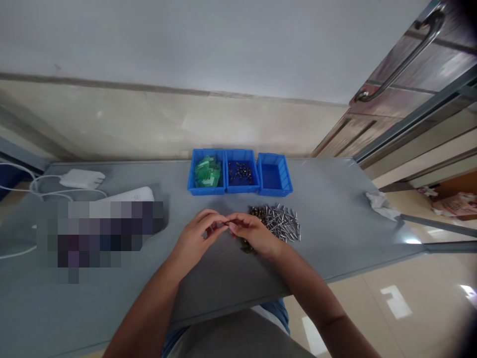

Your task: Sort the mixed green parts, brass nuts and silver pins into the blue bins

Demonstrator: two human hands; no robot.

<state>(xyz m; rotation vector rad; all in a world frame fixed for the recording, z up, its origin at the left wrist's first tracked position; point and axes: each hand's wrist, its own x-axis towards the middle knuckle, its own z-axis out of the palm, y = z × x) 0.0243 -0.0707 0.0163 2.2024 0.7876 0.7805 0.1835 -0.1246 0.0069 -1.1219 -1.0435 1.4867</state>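
My left hand [196, 238] and my right hand [259, 234] meet above the grey table, fingertips pinched together. Between them is a small dark, brassy metal piece [226, 223], mostly covered by the fingers, so its exact kind is unclear. Beside and partly under my right hand lie small brass-coloured fittings [257, 212]. Right of these, touching them, spreads a heap of silver metal pins [285, 223]. Behind the hands, a blue bin [206, 191] holds green packets [207, 171]. The middle blue bin [242, 189] contains several small metal parts [243, 171].
A third blue bin [276, 192] stands at the right of the row. On the left are a white adapter [82, 179], cables, a white device [139, 195] and a pixelated area. Crumpled white paper [382, 205] lies near the table's right edge. A wall borders the back.
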